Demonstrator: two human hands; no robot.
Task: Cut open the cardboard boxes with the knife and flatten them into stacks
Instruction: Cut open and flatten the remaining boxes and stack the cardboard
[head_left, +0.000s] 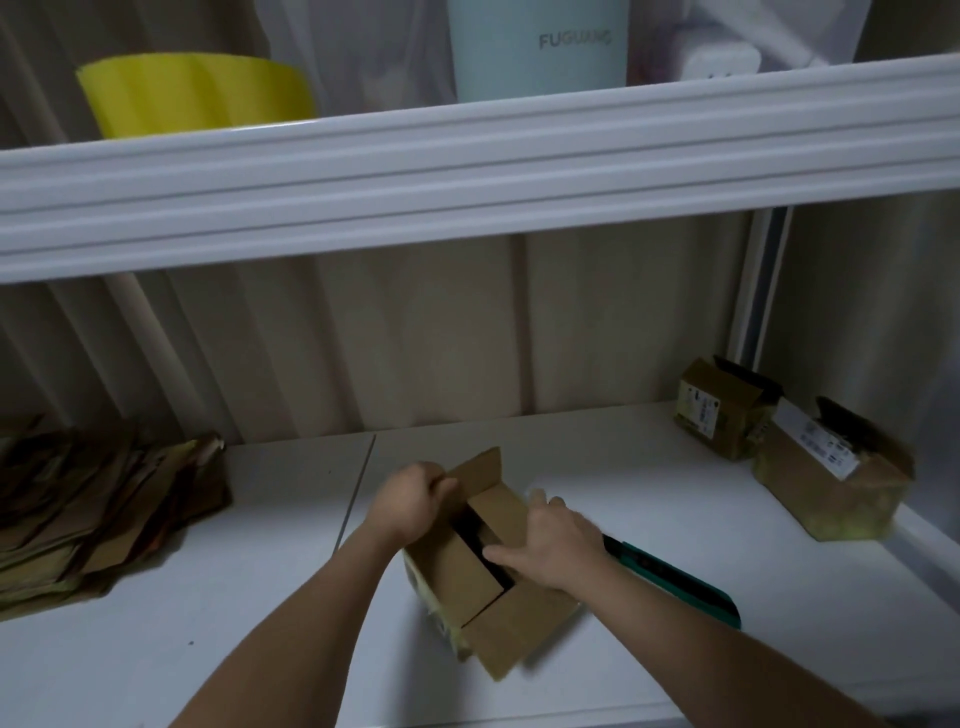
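Frame is soft and dim, so label print on the boxes is unreadable. Cardboard box (483, 587) sits low centre on the white shelf surface (208, 623), flaps up, dark interior, contents can't be made out. Left hand (410, 501) has fingers curled over the far-left flap edge, gripping it; fingertips hidden behind the flap. Right hand (550, 545) lies on the right flap, fingers fairly straight, thumb reaching into the opening, pressing rather than clenching. Knife (675, 582), teal with black strip, lies flat just right of the box, its near end hidden under the right wrist. Flattened cardboard stack (93, 514) at left edge, ragged, cut off by the frame. Two taped boxes (831, 478) at right, flaps ajar. Upper shelf: yellow curved item (197, 96), pale blue container (535, 49) cut off at top.
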